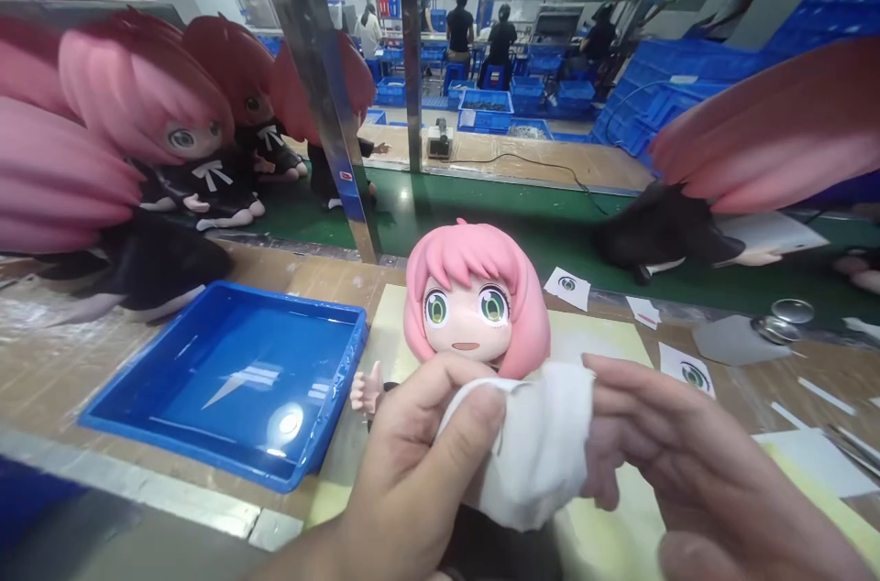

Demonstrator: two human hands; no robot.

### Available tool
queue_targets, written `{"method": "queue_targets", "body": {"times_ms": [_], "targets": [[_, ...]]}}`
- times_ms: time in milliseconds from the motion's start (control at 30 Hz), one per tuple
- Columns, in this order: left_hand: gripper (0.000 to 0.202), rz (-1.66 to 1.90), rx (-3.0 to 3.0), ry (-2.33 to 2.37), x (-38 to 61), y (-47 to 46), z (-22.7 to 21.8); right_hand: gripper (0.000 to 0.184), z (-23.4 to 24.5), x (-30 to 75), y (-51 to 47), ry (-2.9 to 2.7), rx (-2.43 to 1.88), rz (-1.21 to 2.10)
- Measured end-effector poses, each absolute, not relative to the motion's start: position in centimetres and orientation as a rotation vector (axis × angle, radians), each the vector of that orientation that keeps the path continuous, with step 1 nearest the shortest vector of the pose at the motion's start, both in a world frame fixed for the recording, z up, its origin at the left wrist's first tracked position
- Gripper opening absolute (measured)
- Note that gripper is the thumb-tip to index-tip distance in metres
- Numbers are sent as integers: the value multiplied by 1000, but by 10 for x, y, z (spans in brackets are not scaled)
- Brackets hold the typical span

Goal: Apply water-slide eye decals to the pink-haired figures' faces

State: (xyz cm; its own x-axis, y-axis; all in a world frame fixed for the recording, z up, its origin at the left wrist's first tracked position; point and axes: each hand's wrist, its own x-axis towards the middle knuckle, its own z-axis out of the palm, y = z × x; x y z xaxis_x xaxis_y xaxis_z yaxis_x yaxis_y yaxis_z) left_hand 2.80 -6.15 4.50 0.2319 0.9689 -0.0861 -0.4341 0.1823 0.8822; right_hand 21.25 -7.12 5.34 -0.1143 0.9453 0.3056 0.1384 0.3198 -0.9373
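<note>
A folded white cloth (543,453) is pinched in my left hand (433,453), the thumb pressed on top of it. My right hand (674,434) is at the cloth's right side, fingers stretched out and thumb apart; its fingertips reach the cloth's edge and are partly hidden. Behind both hands sits a pink-haired doll figure (474,297) with green eyes and an open mouth, facing me. Its small hand (368,389) shows to the left, while my hands and the cloth cover most of its dark body. Under the figure lies a pale yellow sheet (611,343).
A blue tray (106,407) of clear liquid stands left. Eye decals (567,286), paper scraps and a white bottle (729,338) lie right. More pink-haired figures (137,86) sit along the green belt (440,205). A metal post (323,86) rises ahead; people (459,27) work far behind.
</note>
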Motion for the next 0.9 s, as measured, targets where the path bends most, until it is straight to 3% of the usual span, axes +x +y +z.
{"method": "queue_targets", "body": {"times_ms": [67, 167, 433, 667, 833, 900], "targets": [[24, 1166, 887, 779, 28, -64, 52, 48, 51, 216, -70, -1654, -1090, 908], [24, 1249, 876, 772, 26, -68, 62, 16, 56, 213, -75, -1657, -1230, 968], [21, 1562, 1203, 796, 12, -51, 79, 27, 71, 202, -71, -1117, -874, 1239], [24, 1509, 1399, 559, 13, -72, 119, 73, 85, 182, -94, -1263, -671, 1390], [33, 1438, 1592, 635, 11, -122, 121, 31, 85, 177, -128, -1170, -588, 1357], [36, 1446, 1592, 689, 10, -136, 114, 28, 83, 181, -140, -1086, -594, 1362]]}}
